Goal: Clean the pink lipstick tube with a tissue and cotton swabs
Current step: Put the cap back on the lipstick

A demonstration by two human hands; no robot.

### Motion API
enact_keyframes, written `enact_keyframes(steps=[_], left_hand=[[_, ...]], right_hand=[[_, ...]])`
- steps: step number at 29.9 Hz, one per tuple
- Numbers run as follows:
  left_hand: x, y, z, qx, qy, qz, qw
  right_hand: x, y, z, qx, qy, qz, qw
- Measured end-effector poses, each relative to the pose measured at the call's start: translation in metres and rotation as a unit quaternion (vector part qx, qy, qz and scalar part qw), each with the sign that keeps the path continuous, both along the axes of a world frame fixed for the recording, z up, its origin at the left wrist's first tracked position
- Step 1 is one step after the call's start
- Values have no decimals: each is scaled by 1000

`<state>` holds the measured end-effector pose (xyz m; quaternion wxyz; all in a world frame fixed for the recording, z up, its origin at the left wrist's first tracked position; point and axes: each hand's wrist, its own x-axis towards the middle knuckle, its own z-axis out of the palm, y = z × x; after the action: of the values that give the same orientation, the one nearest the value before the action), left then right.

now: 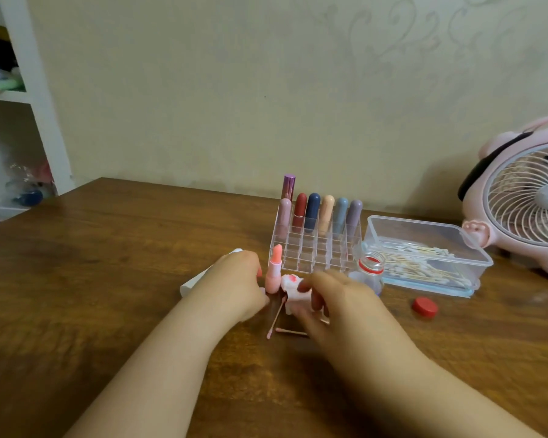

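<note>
The pink lipstick tube (pixel 273 275) stands upright and uncapped on the wooden table (pixel 108 279), its pink stick raised. My left hand (pixel 234 279) is at its left side with fingertips against the tube. My right hand (pixel 332 298) is just right of it, fingers closed on a crumpled white tissue (pixel 290 287) with pink stains. A pinkish cylinder (pixel 317 301), perhaps the cap, shows under those fingers. Two used cotton swabs (pixel 276 317) with pink tips lie on the table in front of the tube.
Behind the tube stands a clear organizer (pixel 314 248) with several capped lipsticks. To its right are a small open bottle (pixel 369 270), a clear box of cotton swabs (pixel 424 257), a red bottle cap (pixel 424 307) and a pink fan (pixel 525 197). A white object (pixel 193 284) lies behind my left hand.
</note>
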<state>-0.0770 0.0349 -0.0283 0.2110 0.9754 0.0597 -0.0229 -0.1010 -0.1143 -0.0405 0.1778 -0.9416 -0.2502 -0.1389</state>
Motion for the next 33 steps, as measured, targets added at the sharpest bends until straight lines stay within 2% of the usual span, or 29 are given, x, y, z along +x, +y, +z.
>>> enact_keyframes(steps=[4,10,14,17,21,26,29,33], left_hand=[[1,-1,-1,-54,-22,23,998],[-1,0,-3,-59,-28,13,998],[0,0,-1,-70,-42,18,996],[-2,-1,5,-151,-78,19,985],[-12,-8,14,-290,-103,-69,949],[-21,-16,16,-366,-111,-148,912],[-22,-17,16,-440,-56,-207,872],[-28,-15,18,-545,61,-274,790]], right_hand=[[30,22,14,44,15,-48,998],[66,43,-2,76,150,-108,980],[67,44,-2,128,123,-90,980],[56,34,18,161,85,-65,981],[37,8,43,228,110,-35,967],[14,-16,47,375,150,51,913],[10,-28,44,441,202,117,867],[4,-38,47,475,286,198,808]])
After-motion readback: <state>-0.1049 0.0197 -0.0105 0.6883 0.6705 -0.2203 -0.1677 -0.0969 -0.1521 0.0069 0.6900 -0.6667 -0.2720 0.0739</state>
